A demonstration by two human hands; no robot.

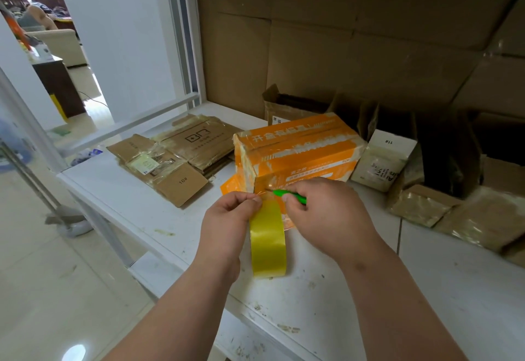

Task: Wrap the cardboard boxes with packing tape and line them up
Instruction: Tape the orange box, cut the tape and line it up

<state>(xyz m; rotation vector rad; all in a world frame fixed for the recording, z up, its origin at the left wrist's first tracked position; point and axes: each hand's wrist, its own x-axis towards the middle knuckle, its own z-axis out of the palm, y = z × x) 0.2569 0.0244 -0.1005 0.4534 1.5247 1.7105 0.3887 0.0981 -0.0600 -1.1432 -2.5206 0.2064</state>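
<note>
An orange cardboard box [298, 150], glossy with clear tape, stands on the white shelf [136, 207]. A yellowish roll of packing tape [267, 244] hangs just in front of the box's near corner. My left hand [227, 218] grips the roll at its top and pinches the tape strip that runs to the box. My right hand [326, 210] holds a small green cutter [289, 195] with its tip against the stretched tape at the box's lower front face.
Flattened brown cartons [176, 156] lie to the left of the orange box. Small taped boxes [383, 159] and brown packets [420, 204] crowd the right side. An open carton [287, 108] and large cardboard sheets [341, 48] stand at the back. The floor drops off left of the shelf edge.
</note>
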